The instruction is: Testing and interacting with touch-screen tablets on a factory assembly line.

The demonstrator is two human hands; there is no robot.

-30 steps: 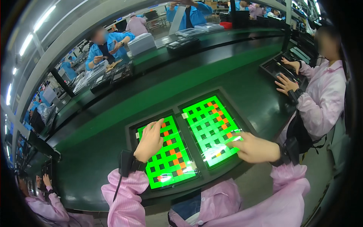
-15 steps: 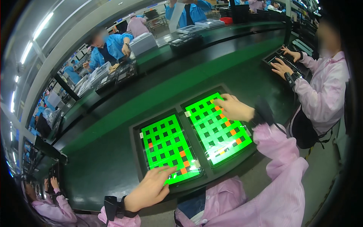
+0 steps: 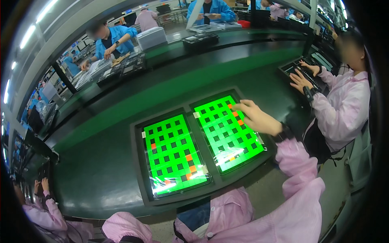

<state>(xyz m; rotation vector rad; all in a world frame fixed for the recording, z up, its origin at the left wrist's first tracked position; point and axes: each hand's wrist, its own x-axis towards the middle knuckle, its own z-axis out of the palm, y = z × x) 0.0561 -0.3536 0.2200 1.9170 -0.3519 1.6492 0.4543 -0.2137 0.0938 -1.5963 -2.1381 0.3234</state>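
Tray [image 3: 182, 195]: two green-lit tablets [image 3: 173, 150], right fingers [image 3: 240, 107] over one.

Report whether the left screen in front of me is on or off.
On: the left screen glows bright green, with black squares and several orange ones across it.

A white stack [image 3: 151, 39] stands beside a blue-jacketed worker [image 3: 120, 33], with a red bin [image 3: 244, 24] farther right.
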